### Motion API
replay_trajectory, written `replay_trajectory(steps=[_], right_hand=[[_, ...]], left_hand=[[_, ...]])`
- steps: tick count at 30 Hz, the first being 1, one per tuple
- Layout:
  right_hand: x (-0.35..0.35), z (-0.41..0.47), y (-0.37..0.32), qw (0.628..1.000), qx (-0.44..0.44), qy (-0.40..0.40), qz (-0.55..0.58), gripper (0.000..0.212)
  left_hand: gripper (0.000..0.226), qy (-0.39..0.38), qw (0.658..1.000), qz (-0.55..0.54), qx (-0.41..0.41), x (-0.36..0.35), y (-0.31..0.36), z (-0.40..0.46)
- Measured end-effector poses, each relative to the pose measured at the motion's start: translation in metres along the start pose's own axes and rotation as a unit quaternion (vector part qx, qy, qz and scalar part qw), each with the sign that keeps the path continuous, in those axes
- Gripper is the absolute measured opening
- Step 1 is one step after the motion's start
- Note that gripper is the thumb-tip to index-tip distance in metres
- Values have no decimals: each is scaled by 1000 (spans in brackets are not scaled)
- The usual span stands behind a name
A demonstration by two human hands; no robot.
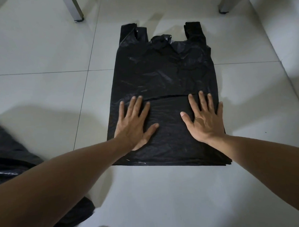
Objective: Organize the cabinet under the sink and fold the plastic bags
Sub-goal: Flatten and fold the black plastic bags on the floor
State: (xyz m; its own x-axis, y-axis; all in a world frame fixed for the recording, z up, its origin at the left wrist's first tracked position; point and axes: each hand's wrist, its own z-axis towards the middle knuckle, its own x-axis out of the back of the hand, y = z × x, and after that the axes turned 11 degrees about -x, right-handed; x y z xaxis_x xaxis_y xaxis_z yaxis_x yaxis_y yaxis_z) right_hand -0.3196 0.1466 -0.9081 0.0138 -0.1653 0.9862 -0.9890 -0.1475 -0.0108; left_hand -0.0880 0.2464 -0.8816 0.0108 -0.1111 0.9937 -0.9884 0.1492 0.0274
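Pressing down from the head view, we see the left hand and right hand lying flat with fingers spread on the black plastic handled bag, grasping nothing. It lies spread on the pale tiled floor, its near end folded over. More crumpled black plastic lies at left, two grey furniture legs beyond.
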Motion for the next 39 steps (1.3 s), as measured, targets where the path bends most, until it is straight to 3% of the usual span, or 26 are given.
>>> replay_trajectory(steps=[3,5,12,15,19,24,29,39], right_hand=[[-1,1,0,1000,-1,2,3,78],[-1,0,-1,1000,-3,4,1,78],[2,0,-2,1000,-1,-7,-11,79],[15,3,-11,1000,0,-2,-27,82],[37,30,-32,998,52,40,-2,69],[36,83,-62,994,102,-2,41,62],[29,128,-51,998,38,-34,29,65],[19,135,-35,1000,12,12,6,72]], left_hand=[[80,-28,995,4,-92,3,-1,36],[77,-58,993,2,-102,1,-12,56],[77,-85,992,-36,92,0,-98,71],[82,-32,989,-48,133,0,-96,72],[77,17,997,-57,53,5,-63,86],[71,18,999,-48,-16,16,-46,123],[76,-34,998,-51,24,0,-61,135],[80,4,999,-15,32,-14,-70,125]])
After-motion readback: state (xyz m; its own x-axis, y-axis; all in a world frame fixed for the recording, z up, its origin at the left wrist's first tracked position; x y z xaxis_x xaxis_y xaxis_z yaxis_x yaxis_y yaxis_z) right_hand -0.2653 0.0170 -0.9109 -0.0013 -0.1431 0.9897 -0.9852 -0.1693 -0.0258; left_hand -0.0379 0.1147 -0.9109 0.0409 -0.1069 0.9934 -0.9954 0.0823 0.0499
